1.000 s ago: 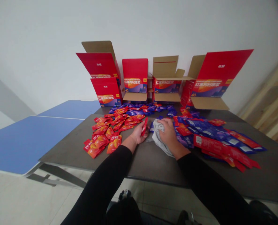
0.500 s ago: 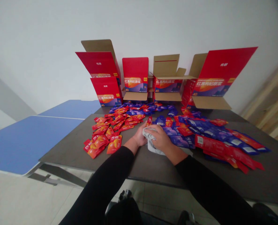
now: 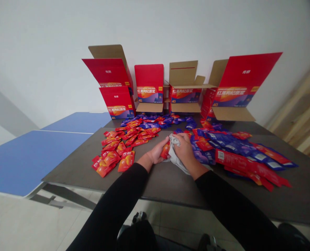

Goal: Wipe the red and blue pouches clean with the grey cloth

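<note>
My left hand [image 3: 157, 152] is closed on a red pouch [image 3: 165, 150] with an orange fruit print, just above the front part of the dark table [image 3: 155, 181]. A light grey cloth [image 3: 176, 157] is bunched in my right hand [image 3: 184, 149], pressed against the pouch's right edge, and its loose end hangs down to the tabletop. Left of my hands lies a spread of red pouches [image 3: 126, 161]. To the right, purple pouches [image 3: 205, 156] and red ones overlap in a long pile. My fingers and the cloth hide part of the held pouch.
Open red cartons [image 3: 149, 83] with raised flaps stand along the back, against the wall. Before them runs a mixed heap of purple and red pouches [image 3: 149, 124]. A blue table [image 3: 39, 157] adjoins at the left. Wooden boards [image 3: 301, 115] lean at the far right.
The cloth has shifted right with my right hand, from over the pouch to its edge. The front of the pouch in my left hand now shows.
</note>
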Demonstrator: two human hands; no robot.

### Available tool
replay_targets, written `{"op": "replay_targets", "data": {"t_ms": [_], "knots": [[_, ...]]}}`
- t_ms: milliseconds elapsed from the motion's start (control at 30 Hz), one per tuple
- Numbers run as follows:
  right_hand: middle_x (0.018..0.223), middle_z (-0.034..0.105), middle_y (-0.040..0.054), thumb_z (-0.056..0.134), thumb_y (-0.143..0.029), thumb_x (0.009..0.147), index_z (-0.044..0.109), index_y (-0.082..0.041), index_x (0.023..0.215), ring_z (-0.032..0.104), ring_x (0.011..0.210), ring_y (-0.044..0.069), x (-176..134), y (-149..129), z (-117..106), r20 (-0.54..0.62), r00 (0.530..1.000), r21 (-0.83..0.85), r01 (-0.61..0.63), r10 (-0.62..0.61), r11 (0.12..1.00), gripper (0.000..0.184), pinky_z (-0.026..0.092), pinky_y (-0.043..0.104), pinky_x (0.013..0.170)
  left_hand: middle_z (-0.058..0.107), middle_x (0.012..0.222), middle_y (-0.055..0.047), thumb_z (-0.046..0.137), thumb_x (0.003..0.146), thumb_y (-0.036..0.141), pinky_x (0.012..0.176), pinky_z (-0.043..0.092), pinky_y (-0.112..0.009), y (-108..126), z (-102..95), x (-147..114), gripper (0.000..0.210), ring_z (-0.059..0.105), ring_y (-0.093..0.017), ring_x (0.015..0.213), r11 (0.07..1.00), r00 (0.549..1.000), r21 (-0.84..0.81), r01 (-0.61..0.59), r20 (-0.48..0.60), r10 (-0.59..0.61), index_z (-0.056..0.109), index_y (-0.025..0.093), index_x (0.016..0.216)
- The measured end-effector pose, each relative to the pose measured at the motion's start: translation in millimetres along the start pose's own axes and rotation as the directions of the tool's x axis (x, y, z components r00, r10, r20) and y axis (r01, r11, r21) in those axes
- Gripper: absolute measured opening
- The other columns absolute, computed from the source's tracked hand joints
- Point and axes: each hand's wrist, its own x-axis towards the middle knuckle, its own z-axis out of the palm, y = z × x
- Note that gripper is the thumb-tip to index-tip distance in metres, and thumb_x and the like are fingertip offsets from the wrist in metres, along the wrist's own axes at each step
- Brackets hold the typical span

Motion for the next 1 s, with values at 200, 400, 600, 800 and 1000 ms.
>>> {"op": "replay_targets", "data": {"t_ms": [200, 400, 600, 800, 1000], "knots": [[0.111, 0.058, 0.0112, 0.055, -0.015, 0.079, 0.073, -0.019, 0.112, 0.06, 0.106, 0.027, 5.6, 10.3, -3.7, -0.084, 0.992, -0.003, -0.098, 0.098, 0.995, 0.038, 0.051, 0.045, 0.103, 0.065, 0.07, -0.003, 0.075, 0.075, 0.026, 0.047, 0.04, -0.019, 3.4, -10.9, -5.3, 0.019, 0.054, -0.01, 0.048, 0.985, 1.0, 0.174, 0.01, 0.007, -0.012, 0.065, 0.015, 0.087], [0.104, 0.059, 0.0106, 0.054, -0.016, 0.077, 0.074, -0.017, 0.105, 0.06, 0.1, 0.026, 13.4, 16.3, -10.8, -0.202, 0.96, 0.0, -0.198, 0.194, 0.98, 0.034, 0.052, 0.046, 0.1, 0.071, 0.085, -0.013, 0.061, 0.089, 0.028, 0.062, 0.053, -0.027, 14.3, -14.5, -8.8, 0.025, 0.068, -0.019, 0.067, 0.999, 0.999, -0.027, 0.041, -0.012, -0.042, 0.068, 0.009, 0.104], [0.108, 0.059, 0.0069, 0.055, -0.01, 0.073, 0.074, -0.024, 0.107, 0.061, 0.103, 0.023, 2.1, 3.8, -12.7, 0.0, 0.985, 0.114, 0.169, -0.17, 0.979, 0.041, 0.055, 0.041, 0.096, 0.074, 0.101, -0.014, 0.048, 0.097, 0.021, 0.089, 0.056, -0.034, 23.4, -11.9, -3.1, 0.039, 0.073, -0.022, 0.091, 0.937, 0.98, -0.296, -0.186, -0.131, 0.153, 0.062, 0.009, 0.131], [0.11, 0.063, 0.0057, 0.059, -0.007, 0.072, 0.075, -0.029, 0.106, 0.063, 0.107, 0.023, -7.6, -8.8, -10.1, 0.347, 0.853, 0.212, 0.333, -0.39, 0.919, 0.044, 0.056, 0.043, 0.096, 0.073, 0.102, -0.016, 0.047, 0.098, 0.023, 0.087, 0.057, -0.037, 23.7, -7.5, -5.6, 0.038, 0.073, -0.025, 0.09, 0.944, 0.993, -0.311, -0.11, -0.069, 0.093, 0.064, 0.008, 0.128], [0.112, 0.064, 0.0063, 0.06, -0.006, 0.072, 0.075, -0.029, 0.106, 0.062, 0.108, 0.025, -5.3, -4.9, -10.1, 0.326, 0.876, 0.159, 0.319, -0.355, 0.934, 0.043, 0.055, 0.045, 0.095, 0.073, 0.099, -0.016, 0.053, 0.096, 0.021, 0.086, 0.056, -0.036, 20.9, -8.1, -8.1, 0.032, 0.073, -0.025, 0.087, 0.964, 0.995, -0.248, -0.095, -0.047, 0.086, 0.067, 0.007, 0.121]]}}
